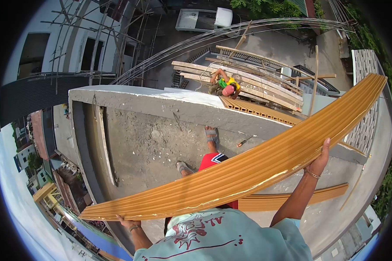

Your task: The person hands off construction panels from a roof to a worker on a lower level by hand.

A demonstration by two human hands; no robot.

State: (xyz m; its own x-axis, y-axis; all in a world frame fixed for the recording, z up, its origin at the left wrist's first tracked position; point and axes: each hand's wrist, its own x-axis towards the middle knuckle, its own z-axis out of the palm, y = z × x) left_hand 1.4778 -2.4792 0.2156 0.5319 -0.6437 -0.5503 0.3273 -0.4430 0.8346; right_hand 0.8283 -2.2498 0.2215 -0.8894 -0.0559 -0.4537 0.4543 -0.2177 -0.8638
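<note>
Fluted tan panel [231, 174], its near edge gripped by left hand [129, 224] and right hand [319, 161], both ends jutting past the fingers [326, 148].
Left forearm [140, 238] low, right forearm [295, 196] reaching outward; fingers closed on it, mostly hidden beneath, exact curl untellable.

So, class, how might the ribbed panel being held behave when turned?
The ribbed panel is probably stiff lengthwise, given its ridges. It may tip, since one end extends far past the right hand. Similar panels nearby look hollow, suggesting lightness.
</note>
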